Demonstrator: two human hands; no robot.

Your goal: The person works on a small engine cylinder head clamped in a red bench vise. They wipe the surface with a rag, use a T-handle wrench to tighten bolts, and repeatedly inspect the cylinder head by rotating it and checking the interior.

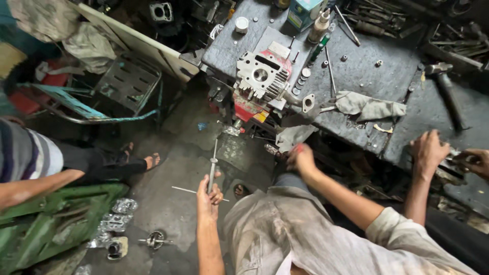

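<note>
Workshop floor, near centre: the left hand (209,192) is closed round a thin metal rod (212,170), apparently steadying it upright. The right hand (474,162) rests at the workbench (367,66) edge, its grip unclear. Shifting the rod calls for clearing the co-worker's arm (331,186).

Both bare forearms reach forward; left hand (209,196) fisted, thumb up, right hand (300,156) curled knuckles-up

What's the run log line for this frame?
left hand: gripping thin metal rod | right hand: at workbench edge, grip unclear | co-worker's hand: beside it | cylinder head: on workbench
</note>
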